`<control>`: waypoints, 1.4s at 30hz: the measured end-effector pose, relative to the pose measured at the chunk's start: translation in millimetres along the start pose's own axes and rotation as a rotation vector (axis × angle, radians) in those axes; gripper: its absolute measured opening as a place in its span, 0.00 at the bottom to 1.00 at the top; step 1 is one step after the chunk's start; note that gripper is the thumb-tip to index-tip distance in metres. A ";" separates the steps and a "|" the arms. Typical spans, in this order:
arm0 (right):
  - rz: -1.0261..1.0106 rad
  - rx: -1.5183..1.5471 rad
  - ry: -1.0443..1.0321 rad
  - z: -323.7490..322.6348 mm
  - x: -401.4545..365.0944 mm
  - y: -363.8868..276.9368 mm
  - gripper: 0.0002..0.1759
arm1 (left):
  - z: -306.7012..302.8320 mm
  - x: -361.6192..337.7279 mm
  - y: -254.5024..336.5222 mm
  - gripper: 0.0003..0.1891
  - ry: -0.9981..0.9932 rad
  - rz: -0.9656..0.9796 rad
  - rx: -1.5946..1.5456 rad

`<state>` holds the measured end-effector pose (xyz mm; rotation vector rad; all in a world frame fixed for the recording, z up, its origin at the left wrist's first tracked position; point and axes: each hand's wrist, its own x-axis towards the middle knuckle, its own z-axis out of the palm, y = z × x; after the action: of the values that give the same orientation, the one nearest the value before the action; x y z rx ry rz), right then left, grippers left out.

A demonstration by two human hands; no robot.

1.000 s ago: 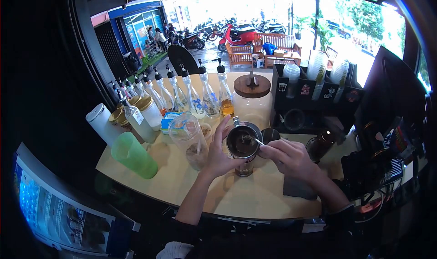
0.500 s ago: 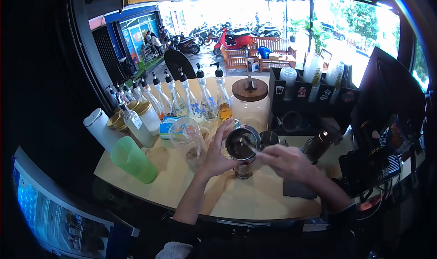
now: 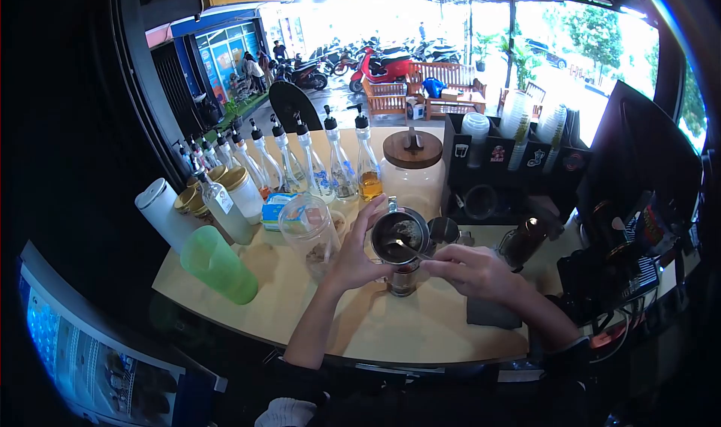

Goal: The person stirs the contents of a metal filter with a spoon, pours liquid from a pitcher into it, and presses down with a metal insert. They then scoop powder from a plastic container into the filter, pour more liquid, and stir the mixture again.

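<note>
My left hand [image 3: 350, 260] wraps around the near left side of a round metal cup [image 3: 387, 233], thumb and fingers spread along its wall. Dark liquid with a patch of pale foam shows inside. Just below the cup, the lower part of a glass vessel [image 3: 402, 280] is visible; how the two join is hidden. In my right hand [image 3: 475, 271] is a metal spoon [image 3: 410, 250], pinched by its handle, its bowl tilted into the cup. A clear plastic pitcher [image 3: 306, 220] stands left of my left hand.
Pump bottles [image 3: 321, 168] line the counter's back edge. A green pitcher [image 3: 219, 265] stands at left, a wooden-lidded jar [image 3: 412, 156] behind the cup. Farther right are a black cup organizer [image 3: 492, 175], a dark cloth [image 3: 493, 312] and a dark metallic container [image 3: 523, 243].
The spoon has shifted within the cup, its bowl now showing near the middle. My right hand has moved slightly; my left hand keeps its hold.
</note>
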<state>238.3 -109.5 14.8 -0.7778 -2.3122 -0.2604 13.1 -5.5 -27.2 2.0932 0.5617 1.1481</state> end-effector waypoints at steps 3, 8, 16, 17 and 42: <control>0.020 -0.004 0.056 2.9 -0.5 5.6 0.20 | 1.6 -0.4 0.2 0.59 -0.002 0.024 0.035; 0.033 0.101 0.021 2.5 -0.2 0.0 0.19 | -1.1 2.3 0.1 0.59 -0.013 0.014 0.008; 0.144 0.243 0.048 0.9 3.6 -6.5 0.12 | -2.2 2.6 0.9 0.58 -0.017 0.007 0.094; 0.143 0.242 0.048 0.9 4.3 -5.3 0.12 | -2.3 3.2 1.9 0.58 -0.017 0.008 0.094; 0.470 0.988 0.046 -6.1 18.0 23.9 0.09 | -7.9 2.1 1.0 0.57 -0.047 0.063 0.077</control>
<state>245.2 -84.3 30.7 -0.7160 -1.7900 0.9812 7.5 -2.1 -22.3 2.2122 0.5288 1.1252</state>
